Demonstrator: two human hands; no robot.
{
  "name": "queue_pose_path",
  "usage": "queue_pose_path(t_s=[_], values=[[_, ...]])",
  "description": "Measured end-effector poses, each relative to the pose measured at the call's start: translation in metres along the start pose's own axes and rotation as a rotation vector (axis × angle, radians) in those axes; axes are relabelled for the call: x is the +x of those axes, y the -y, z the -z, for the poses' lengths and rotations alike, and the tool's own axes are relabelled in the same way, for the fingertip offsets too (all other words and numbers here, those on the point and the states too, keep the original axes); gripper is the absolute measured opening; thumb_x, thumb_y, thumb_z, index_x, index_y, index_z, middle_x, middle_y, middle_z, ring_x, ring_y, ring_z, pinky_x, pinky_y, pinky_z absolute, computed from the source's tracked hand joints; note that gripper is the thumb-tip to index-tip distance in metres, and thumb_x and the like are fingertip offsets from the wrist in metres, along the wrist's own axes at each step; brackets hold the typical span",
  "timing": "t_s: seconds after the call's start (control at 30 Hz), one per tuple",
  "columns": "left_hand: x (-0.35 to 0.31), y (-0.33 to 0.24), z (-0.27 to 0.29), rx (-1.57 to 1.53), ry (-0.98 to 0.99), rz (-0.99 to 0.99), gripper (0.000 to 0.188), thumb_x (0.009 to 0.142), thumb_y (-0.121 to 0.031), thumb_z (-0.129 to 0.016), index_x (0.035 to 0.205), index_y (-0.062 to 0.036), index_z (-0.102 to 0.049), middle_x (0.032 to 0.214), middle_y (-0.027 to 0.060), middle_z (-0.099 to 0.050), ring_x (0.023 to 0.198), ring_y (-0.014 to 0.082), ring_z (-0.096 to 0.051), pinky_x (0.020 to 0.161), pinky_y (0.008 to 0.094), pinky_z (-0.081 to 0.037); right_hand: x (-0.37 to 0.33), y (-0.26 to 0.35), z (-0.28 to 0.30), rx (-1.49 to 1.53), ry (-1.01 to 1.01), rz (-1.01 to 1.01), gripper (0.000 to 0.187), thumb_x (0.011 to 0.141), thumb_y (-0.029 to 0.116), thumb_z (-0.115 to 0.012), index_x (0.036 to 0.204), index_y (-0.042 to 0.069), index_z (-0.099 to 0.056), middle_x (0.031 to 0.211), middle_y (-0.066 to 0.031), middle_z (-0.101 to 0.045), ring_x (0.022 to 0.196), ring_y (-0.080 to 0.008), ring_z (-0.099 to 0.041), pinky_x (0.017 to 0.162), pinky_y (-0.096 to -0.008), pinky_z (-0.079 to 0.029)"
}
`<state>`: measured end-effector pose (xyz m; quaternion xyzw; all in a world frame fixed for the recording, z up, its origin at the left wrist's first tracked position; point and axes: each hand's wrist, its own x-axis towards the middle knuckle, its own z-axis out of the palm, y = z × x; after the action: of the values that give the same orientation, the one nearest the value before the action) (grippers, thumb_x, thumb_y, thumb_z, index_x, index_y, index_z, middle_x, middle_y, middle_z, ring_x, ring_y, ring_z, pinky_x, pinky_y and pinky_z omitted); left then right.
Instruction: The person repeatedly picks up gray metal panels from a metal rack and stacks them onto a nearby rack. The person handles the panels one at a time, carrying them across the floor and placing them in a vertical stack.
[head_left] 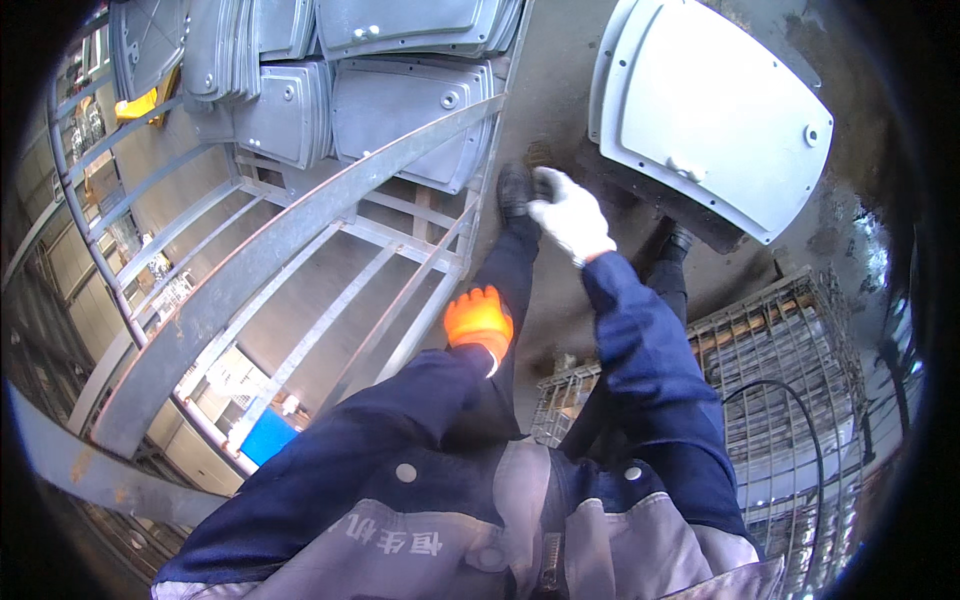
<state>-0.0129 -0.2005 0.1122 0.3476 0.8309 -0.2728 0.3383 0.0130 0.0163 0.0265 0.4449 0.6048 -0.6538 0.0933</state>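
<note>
My left hand [479,322], in an orange glove, hangs beside my left leg near the metal rack. Its fingers are foreshortened but look loosely open, with nothing visible in them. My right hand [572,216], in a white glove, is in front of me between my feet and the panels. Its fingers are bent and apart, and it holds nothing I can see. Ahead on the right lies a short stack of pale grey panels [715,110] with rounded corners, small edge holes and a knob-like fitting. The right hand is apart from it.
A metal frame rack [300,215] fills the left side, its bars close to my left arm. Similar grey panels [410,115] stand in rows at its far end. At the lower right is a wire mesh basket [790,390] with a black cable [815,440] over it.
</note>
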Motion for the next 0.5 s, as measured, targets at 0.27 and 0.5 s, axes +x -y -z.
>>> queue_pose_path(t_s=[0.27, 0.5], values=[[-0.008, 0.03, -0.013, -0.092, 0.028, -0.127, 0.032, 0.074, -0.025, -0.066, 0.1, -0.0063, -0.065, 0.097, 0.0137, -0.065, 0.094, 0.0329, -0.062, 0.081, 0.0445, -0.047, 0.11, -0.014, -0.133, 0.065, 0.017, -0.062, 0.096, 0.071, 0.032, -0.075, 0.149, -0.003, -0.03, 0.137, -0.0294, -0.052, 0.126, -0.0388, -0.054, 0.105, -0.0382, -0.045], [0.0, 0.039, 0.0, -0.14, 0.14, -0.061, 0.037, 0.074, -0.029, -0.069, 0.103, -0.0064, -0.062, 0.101, 0.0147, -0.065, 0.097, 0.0331, -0.061, 0.083, 0.0443, -0.048, 0.165, -0.034, -0.189, 0.435, -0.037, -0.244, 0.102, 0.068, 0.021, -0.08, 0.146, -0.013, -0.024, 0.139, -0.0341, -0.048, 0.13, -0.0385, -0.05, 0.109, -0.0376, -0.041]])
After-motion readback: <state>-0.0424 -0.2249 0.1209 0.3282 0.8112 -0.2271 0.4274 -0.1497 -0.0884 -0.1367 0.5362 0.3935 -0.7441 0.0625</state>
